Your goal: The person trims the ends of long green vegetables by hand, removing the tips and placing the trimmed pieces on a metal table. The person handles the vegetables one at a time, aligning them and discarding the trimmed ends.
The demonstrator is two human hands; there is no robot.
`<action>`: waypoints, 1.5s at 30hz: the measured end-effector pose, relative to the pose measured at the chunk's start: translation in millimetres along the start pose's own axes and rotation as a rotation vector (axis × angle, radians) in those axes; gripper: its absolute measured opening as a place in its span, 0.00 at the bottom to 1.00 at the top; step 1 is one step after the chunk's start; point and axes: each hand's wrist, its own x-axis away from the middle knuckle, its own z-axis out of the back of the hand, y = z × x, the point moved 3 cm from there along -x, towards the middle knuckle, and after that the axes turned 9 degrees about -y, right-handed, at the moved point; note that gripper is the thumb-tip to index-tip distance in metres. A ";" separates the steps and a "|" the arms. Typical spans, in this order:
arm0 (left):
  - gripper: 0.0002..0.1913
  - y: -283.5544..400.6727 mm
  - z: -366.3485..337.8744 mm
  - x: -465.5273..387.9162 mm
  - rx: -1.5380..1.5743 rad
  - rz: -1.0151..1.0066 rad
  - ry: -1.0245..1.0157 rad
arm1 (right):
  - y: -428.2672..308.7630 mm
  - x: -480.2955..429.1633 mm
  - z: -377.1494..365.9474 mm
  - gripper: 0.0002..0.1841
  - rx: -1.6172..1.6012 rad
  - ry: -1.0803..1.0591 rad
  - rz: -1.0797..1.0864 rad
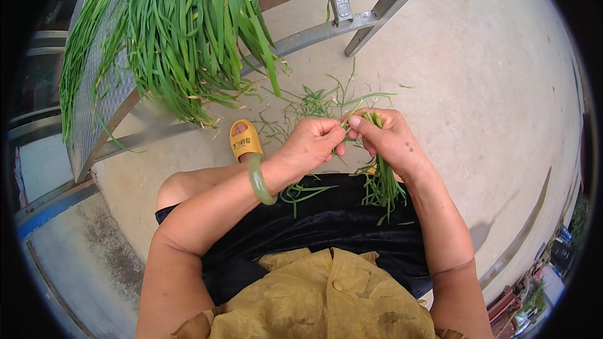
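My right hand (388,139) grips a small bunch of green leafy stalks, likely garlic chives (387,183), whose leaves hang down over my right thigh. Close against it, my left hand (313,143) pinches a thin green stalk between thumb and fingertips; a green bangle (260,180) circles that wrist. Loose green leaves (306,191) lie on the black cloth (301,226) over my lap. At the upper left a large heap of the same long leaves (188,37) hangs over the edge of a metal table, with a thinner bundle (85,52) to its left.
The metal table (107,99) with its frame and legs (386,12) spans the top and left. Scattered trimmings (315,103) lie on the concrete floor (452,80) beyond my hands. A yellow slipper (246,141) is on my left foot. Planters (504,310) stand at the lower right.
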 end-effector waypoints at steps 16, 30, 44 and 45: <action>0.12 2.0 -0.9 3.3 0.125 0.069 -0.068 | -2.8 -1.9 4.9 0.09 -0.102 0.159 0.071; 0.11 1.1 -6.2 2.8 0.288 0.054 -0.427 | -4.6 -1.3 27.7 0.12 -0.371 0.227 0.195; 0.14 -6.8 -2.7 8.6 0.288 0.134 -0.552 | -19.3 21.0 109.2 0.11 -0.502 0.582 0.391; 0.13 -8.1 -1.9 7.9 0.267 0.129 -0.561 | -20.4 23.0 111.7 0.11 -0.499 0.592 0.402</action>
